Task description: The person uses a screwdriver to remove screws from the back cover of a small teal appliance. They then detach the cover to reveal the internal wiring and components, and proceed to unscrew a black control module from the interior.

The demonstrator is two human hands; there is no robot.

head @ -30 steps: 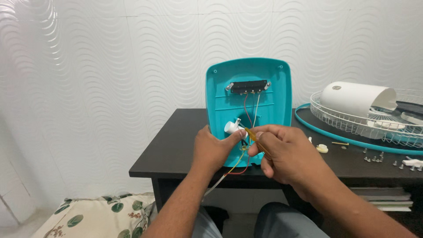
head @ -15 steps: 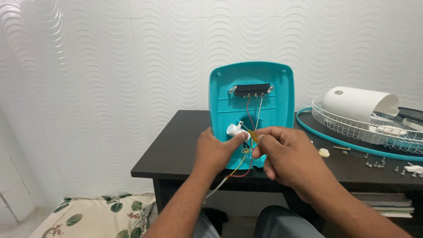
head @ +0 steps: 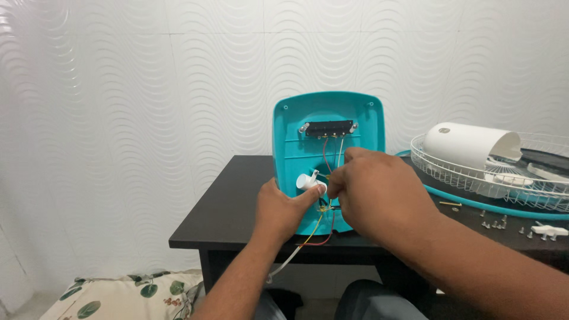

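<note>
A teal plastic fan base (head: 355, 118) stands on edge on the dark table (head: 231, 207), its hollow inside facing me. A black switch block (head: 328, 128) is screwed near its top, with red, white and yellow wires (head: 320, 228) running down. My left hand (head: 281, 210) holds the base's lower left, its thumb against a small white part (head: 308, 181). My right hand (head: 379, 192) pinches the wires at the middle of the base; its fingertips hide what they hold.
A white wire fan guard with a teal rim (head: 492, 178) lies at the right, a white motor cover (head: 471, 144) in it. Loose screws (head: 495, 223) and a small white piece (head: 548, 230) lie near it. A floral cushion (head: 127, 296) sits below left.
My right hand has shifted up and left, further over the wires inside the base. The view has drifted slightly; the left hand keeps its hold.
</note>
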